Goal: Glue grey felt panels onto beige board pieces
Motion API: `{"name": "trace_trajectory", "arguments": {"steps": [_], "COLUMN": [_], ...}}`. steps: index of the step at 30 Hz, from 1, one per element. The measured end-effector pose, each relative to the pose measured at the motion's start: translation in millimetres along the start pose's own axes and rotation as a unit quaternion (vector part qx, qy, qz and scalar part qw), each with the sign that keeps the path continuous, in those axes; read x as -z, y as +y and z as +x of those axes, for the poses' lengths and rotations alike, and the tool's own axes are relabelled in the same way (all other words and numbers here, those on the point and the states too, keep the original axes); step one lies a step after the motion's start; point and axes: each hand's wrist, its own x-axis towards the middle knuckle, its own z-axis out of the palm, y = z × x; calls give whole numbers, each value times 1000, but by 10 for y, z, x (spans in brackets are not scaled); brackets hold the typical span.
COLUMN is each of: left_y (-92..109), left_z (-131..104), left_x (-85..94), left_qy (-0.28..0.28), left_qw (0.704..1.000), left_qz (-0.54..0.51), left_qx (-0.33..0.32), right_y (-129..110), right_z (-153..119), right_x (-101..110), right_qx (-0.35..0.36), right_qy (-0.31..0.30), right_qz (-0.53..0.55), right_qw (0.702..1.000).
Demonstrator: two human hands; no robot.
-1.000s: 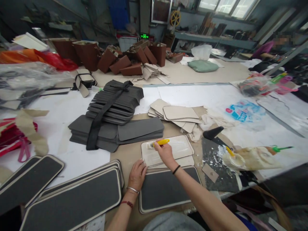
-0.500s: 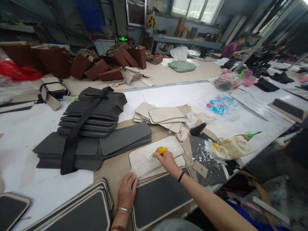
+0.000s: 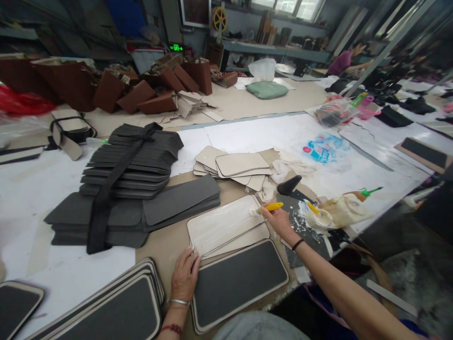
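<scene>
A long tabletop (image 3: 231, 132), covered with white and tan paper, carries the things here. The biggest pile is a fanned-out stack of thin dark grey sheets (image 3: 159, 160) with a black strap (image 3: 118, 174) over it. Close to the person lies a flat dark grey board with a pale rim (image 3: 240, 285). Just past it is a flat cream board with round corners (image 3: 224, 224), partly on top of another cream board (image 3: 247, 240). Streaks of wet-looking white paste (image 3: 244, 208) show on it. A small brush with a yellow handle (image 3: 273, 207) touches it near its right end.

Paste could get on the grey board if the brush slips off the near edge. The top cream board could slide under rubbing if the left hand (image 3: 184, 274) presses too softly; how hard it presses, nobody can tell.

That hand lies palm down, fingers nearly straight, tips at the board's near left corner, gripping nothing. The right hand (image 3: 279, 224) is curled tightly round the brush, its arm reaching in from the lower right.
</scene>
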Motion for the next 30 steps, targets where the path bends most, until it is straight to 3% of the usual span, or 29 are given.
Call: {"name": "trace_trajectory", "arguments": {"steps": [4, 7, 12, 14, 18, 22, 25, 27, 30], "left_y": [-3, -7, -4, 0, 7, 11, 24, 46, 94], "left_z": [-9, -18, -23, -20, -14, -11, 7, 39, 129], "left_x": [-2, -10, -9, -1, 7, -7, 3, 35, 105], "left_qy": [-3, -11, -22, -25, -32, -20, -21, -29, -47], "left_qw": [1000, 999, 998, 998, 998, 998, 997, 996, 990], "left_qz": [-6, -17, -26, -22, -15, -21, -33, -48, -74], "left_qx": [9, 26, 51, 51, 49, 48, 61, 75, 108], "right_y": [89, 35, -348, -503, -492, -126, 13, -50, -348], "right_z": [-7, -115, -488, -605, -624, -435, -296, -203, -14], "right_x": [132, 141, -255, -424, -459, -105, 147, 201, 78], "right_qx": [-16, -20, -56, -48, -2, -20, 19, 41, 89], "right_qy": [29, 6, -89, -112, -104, -10, 32, 43, 34], "right_qz": [-17, 37, 242, 277, 170, 6, -68, -88, -68], "right_qw": [999, 999, 965, 953, 980, 1000, 997, 994, 993]}}
